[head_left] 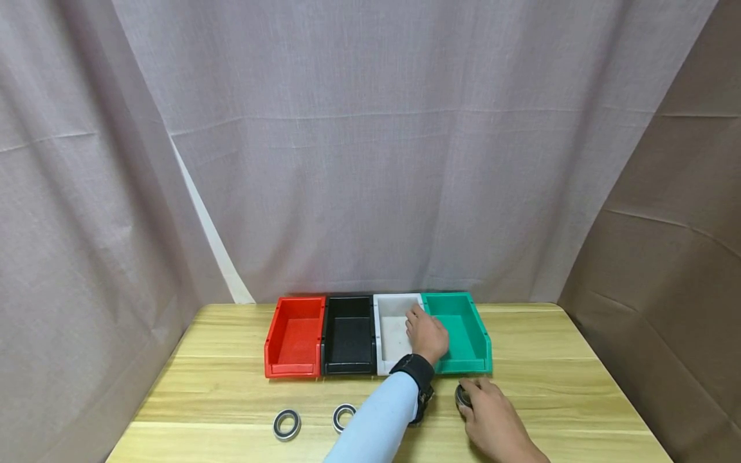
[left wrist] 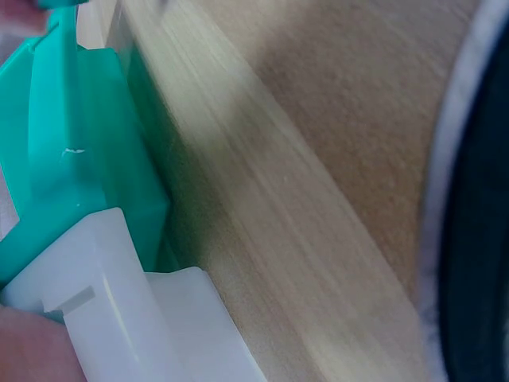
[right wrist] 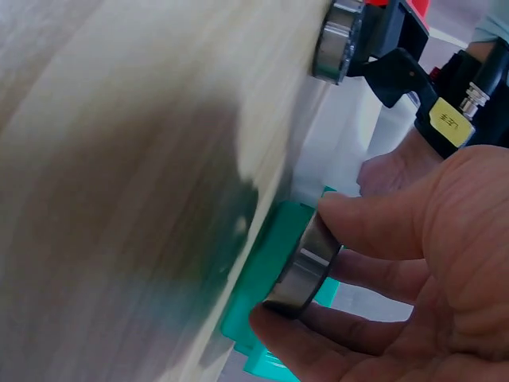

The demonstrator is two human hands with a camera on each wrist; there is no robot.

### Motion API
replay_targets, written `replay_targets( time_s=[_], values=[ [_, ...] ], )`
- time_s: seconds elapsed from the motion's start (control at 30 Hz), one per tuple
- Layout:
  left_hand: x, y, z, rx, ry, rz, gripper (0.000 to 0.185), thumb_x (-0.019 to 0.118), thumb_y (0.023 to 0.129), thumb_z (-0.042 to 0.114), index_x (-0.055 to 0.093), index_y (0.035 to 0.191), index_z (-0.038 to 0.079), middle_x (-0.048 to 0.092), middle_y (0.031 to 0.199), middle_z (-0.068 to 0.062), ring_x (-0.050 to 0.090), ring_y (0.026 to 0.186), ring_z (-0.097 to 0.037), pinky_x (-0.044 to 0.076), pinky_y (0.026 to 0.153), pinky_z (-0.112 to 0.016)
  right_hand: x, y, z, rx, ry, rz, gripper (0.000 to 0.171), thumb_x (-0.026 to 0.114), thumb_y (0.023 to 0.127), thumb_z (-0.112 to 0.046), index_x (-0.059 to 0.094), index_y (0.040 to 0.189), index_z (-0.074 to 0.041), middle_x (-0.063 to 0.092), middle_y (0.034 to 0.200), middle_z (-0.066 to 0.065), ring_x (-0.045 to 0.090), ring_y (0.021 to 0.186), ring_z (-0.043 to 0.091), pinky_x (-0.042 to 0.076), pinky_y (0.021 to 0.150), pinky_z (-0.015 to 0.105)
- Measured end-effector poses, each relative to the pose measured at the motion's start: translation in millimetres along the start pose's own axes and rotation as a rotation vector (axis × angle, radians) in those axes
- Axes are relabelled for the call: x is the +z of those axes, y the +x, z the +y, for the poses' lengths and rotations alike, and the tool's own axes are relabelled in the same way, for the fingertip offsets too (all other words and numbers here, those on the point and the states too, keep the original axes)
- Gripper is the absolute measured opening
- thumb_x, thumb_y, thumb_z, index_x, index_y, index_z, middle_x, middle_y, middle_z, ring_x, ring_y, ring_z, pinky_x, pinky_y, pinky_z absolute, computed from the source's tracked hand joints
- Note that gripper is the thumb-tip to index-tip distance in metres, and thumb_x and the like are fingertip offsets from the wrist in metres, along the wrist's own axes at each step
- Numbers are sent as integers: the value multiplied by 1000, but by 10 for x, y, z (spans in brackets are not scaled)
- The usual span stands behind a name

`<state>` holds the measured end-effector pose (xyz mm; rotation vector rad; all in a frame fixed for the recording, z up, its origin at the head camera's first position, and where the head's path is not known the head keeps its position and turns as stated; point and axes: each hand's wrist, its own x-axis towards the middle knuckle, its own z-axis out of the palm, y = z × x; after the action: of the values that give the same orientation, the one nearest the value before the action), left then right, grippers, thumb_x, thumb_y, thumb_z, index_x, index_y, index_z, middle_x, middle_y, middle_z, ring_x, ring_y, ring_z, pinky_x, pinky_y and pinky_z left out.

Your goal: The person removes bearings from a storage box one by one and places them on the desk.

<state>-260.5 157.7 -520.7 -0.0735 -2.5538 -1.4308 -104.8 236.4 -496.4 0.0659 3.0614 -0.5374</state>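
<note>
My left hand (head_left: 427,334) reaches over the wall between the white bin (head_left: 393,350) and the green bin (head_left: 463,341). Its fingers point toward the white bin, loosely bent, and no object shows in them. My right hand (head_left: 498,421) pinches a ball bearing (right wrist: 304,270) by its outer rim between thumb and fingers, in front of the green bin. In the right wrist view another bearing (right wrist: 338,40) appears beyond, near the left wrist. Two more metal rings with dark seals, a bearing (head_left: 286,425) and a partly covered bearing (head_left: 343,417), lie on the table to the left.
A red bin (head_left: 296,334) and a black bin (head_left: 349,334) stand left of the white one, all side by side on the wooden table (head_left: 214,386). Grey curtain (head_left: 370,161) hangs behind. The left forearm crosses the table's front part.
</note>
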Motion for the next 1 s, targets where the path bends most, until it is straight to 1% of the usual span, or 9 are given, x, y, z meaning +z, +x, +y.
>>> replay_targets(
  time_s=[0.07,0.17,0.3,0.43,0.57,0.77,1.0],
  values=[
    [-14,-9,12,0,0,2,38,44,108,4,42,142,-14,48,121,-26,49,106,-40,44,97,-56,15,6,6,8,2,-19,41,77,95,-12,70,134,-2,68,126,23,67,120,44,55,99,63],
    [-36,-14,30,-7,-2,-9,38,42,108,4,42,142,-14,48,121,-25,49,107,-40,44,97,-56,45,12,26,1,2,-26,41,78,94,-12,71,133,-1,69,121,20,69,115,40,57,96,61],
    [-51,-3,41,-34,-10,-45,42,43,109,6,40,146,-13,47,127,-25,49,112,-40,44,102,-56,88,15,52,-15,-4,-29,42,80,92,-11,72,131,-1,70,117,18,70,110,38,58,95,59],
    [-43,13,41,-57,-8,-63,44,46,110,7,39,149,-11,47,130,-25,49,115,-39,43,106,-55,125,16,64,-29,-18,-25,41,82,91,-11,72,130,0,71,114,17,70,107,37,58,94,57],
    [-20,19,25,-66,-2,-57,44,48,109,7,40,149,-10,48,130,-25,49,115,-39,43,106,-56,142,14,62,-37,-38,-26,42,82,91,-12,72,130,-1,71,115,17,70,107,37,58,95,57],
    [10,29,3,-62,-2,-49,43,48,109,7,40,148,-10,48,129,-24,49,116,-39,43,105,-56,153,-1,54,-55,-65,-8,44,83,90,-12,71,130,0,70,116,17,69,109,36,58,96,56],
    [37,26,-35,-18,2,-12,45,49,108,7,40,147,-12,48,128,-27,50,115,-42,44,103,-58,151,-5,35,-75,-91,8,46,85,88,-12,69,129,0,69,117,18,68,111,35,59,96,54]
  ],
)
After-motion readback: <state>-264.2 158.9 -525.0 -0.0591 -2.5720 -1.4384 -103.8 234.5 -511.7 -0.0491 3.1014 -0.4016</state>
